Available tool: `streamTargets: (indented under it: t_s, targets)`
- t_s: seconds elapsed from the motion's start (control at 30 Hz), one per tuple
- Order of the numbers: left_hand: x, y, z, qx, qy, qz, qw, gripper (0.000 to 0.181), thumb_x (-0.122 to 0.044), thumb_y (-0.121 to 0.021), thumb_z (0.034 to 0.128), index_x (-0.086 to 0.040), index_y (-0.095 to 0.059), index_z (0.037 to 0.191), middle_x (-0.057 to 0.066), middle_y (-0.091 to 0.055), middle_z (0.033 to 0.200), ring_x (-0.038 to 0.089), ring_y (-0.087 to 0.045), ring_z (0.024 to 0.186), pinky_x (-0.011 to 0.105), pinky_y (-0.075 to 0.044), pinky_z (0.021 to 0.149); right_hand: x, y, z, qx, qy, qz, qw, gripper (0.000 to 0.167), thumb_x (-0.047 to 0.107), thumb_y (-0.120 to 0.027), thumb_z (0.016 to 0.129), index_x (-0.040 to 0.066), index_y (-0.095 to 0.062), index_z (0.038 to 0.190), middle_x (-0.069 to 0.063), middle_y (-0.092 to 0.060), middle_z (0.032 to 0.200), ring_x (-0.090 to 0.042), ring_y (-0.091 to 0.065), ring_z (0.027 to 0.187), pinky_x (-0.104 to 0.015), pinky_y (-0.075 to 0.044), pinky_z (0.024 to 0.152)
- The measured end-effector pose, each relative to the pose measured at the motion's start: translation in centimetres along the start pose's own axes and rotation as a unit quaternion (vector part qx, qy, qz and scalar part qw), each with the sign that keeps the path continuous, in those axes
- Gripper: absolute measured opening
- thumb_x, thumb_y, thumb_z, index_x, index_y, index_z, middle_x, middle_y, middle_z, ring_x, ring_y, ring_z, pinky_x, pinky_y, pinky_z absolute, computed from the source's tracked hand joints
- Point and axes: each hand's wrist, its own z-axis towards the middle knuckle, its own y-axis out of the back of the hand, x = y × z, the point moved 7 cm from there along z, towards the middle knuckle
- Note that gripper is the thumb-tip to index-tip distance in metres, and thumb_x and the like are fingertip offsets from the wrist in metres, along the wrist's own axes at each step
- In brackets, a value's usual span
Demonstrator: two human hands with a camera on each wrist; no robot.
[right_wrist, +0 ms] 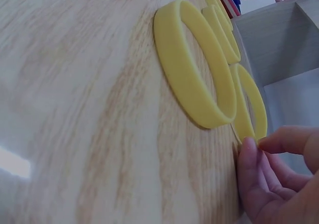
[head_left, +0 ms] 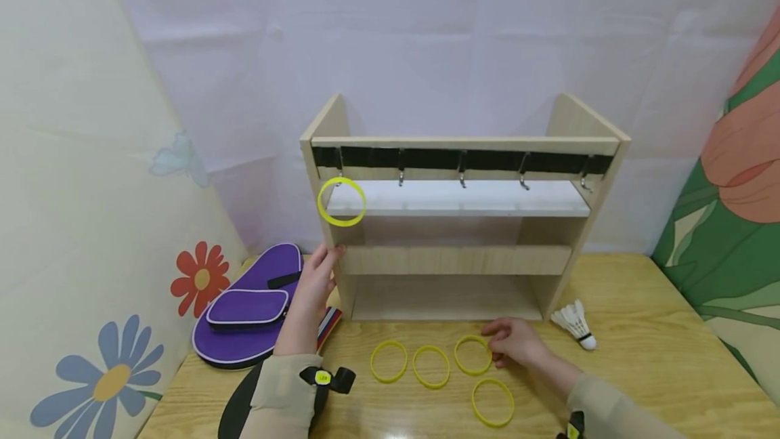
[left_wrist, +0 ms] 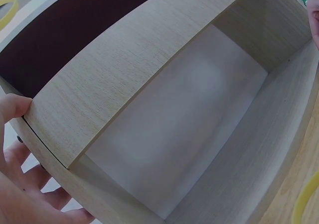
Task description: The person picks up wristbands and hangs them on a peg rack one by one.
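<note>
My left hand [head_left: 318, 275] holds the left side panel of a small wooden shelf rack [head_left: 457, 260]. In the left wrist view its thumb [left_wrist: 19, 106] lies over the front edge, and the fingers are along the outer face. On the table, my right hand [head_left: 516, 342] pinches the right edge of a yellow silicone wristband [head_left: 458, 366] between thumb and finger. Another wristband [head_left: 492, 424] lies just in front of it. Two more wristbands [head_left: 431, 386] lie to its left. One yellow wristband [head_left: 342, 223] hangs from the leftmost metal hook on the rack's black strip [head_left: 372, 156].
Several bare hooks [head_left: 462, 179] run rightward along the strip. A shuttlecock [head_left: 574, 325] lies by the rack's right foot. Left of the rack sits a purple paddle case [head_left: 244, 337] with white piping, next to striped items [head_left: 330, 325] and a black object [head_left: 234, 412].
</note>
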Motion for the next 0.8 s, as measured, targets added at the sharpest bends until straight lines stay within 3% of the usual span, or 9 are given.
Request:
streamTargets:
  t_s: [0.43,0.8]
  targets:
    - [0.1,0.0,-0.1,-0.002,0.009,0.003,1.0,0.051,-0.027,-0.047,0.1032,-0.017,-0.036,0.153,0.014,-0.033,0.158,0.029,-0.025,0.147,0.061,-0.016,0.121,0.2,0.4,-0.1,-0.011,-0.021,0.053,0.9983,0.031,-0.011,-0.059,0.085,-0.019,-0.057,0.115,-0.003,-0.061,0.076,-0.01,-0.059,0.061,-0.024,-0.056,0.056]
    - [0.0,0.1,-0.2,-0.001,0.01,0.01,0.9999,0.053,-0.028,-0.047,0.1028,-0.018,-0.035,0.153,0.011,-0.033,0.159,0.03,-0.022,0.149,0.061,-0.016,0.12,2.5,0.6,-0.4,0.012,0.006,0.093,0.9955,0.039,-0.007,-0.06,0.089,-0.021,-0.053,0.125,-0.005,-0.068,0.086,-0.009,-0.062,0.064,-0.023,-0.057,0.061]
